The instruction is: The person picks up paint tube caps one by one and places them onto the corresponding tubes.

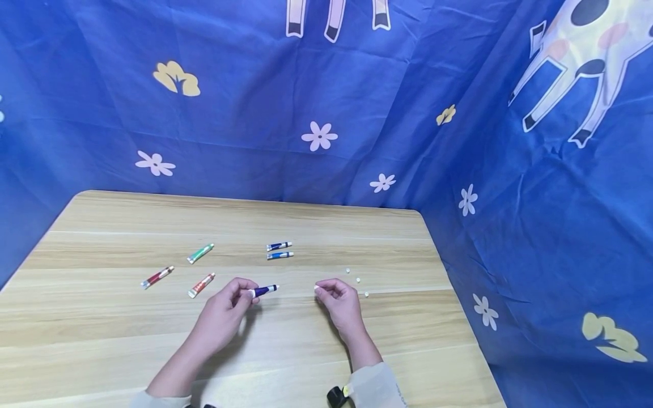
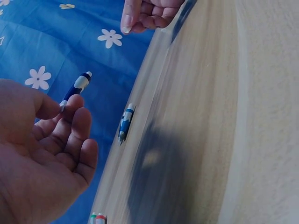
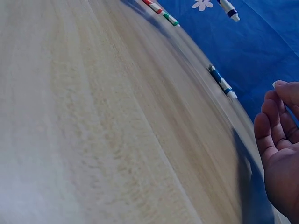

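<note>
My left hand (image 1: 223, 310) pinches the flat end of a dark purple-blue paint tube (image 1: 264, 290) between thumb and fingers, above the table. The tube's white tip points right, toward the other hand. Across a gap, my right hand (image 1: 340, 306) pinches a small white cap (image 1: 316, 288) at its fingertips; the fingers mostly hide it. In the left wrist view the held paint tube (image 2: 77, 87) tilts upward from the thumb. In the right wrist view only a white sliver of the cap (image 3: 274, 85) shows by the thumb.
Behind the hands lie a dark blue tube (image 1: 279, 246) and a lighter blue tube (image 1: 280, 255). Green (image 1: 200, 253), dark red (image 1: 157, 277) and orange-red (image 1: 201, 285) tubes lie to the left. Three small white caps, one nearest me (image 1: 366, 294), lie right of the right hand. Blue curtains (image 1: 245, 124) border the wooden table.
</note>
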The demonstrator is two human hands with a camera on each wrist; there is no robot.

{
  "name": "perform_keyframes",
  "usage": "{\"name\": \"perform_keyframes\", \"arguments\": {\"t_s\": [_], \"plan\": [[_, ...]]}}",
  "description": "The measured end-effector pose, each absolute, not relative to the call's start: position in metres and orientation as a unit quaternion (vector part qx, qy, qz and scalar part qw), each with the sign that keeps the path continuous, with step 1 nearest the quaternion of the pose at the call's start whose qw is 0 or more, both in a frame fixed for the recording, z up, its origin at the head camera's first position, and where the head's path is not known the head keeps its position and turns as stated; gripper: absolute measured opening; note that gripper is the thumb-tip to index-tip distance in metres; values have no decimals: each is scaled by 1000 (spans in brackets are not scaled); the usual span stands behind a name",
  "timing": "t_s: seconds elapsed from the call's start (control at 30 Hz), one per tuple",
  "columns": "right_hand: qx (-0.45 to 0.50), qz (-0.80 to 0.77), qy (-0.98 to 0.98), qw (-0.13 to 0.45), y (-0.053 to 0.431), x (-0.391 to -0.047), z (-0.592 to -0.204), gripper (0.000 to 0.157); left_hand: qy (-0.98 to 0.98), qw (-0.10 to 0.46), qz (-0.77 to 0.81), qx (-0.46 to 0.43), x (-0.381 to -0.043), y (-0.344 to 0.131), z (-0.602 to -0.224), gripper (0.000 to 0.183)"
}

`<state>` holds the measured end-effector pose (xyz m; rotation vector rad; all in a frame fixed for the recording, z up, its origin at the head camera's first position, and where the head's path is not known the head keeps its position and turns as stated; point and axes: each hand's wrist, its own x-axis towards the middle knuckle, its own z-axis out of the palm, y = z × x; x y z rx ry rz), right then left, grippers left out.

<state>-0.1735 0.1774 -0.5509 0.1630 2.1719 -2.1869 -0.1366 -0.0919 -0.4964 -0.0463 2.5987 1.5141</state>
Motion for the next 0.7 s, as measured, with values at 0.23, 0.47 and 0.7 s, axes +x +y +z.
{"name": "perform_keyframes", "arguments": {"t_s": [0.23, 0.47, 0.7], "plan": [[41, -704, 709, 30, 175, -174, -554, 21, 863, 61, 501, -12, -137, -91, -499, 18], [36, -699, 713, 37, 172, -172, -555, 22, 855, 73, 513, -18, -136, -89, -500, 18], [31, -694, 718, 40, 167, -171, -554, 21, 852, 78, 518, -15, -136, -85, -499, 18]]}}
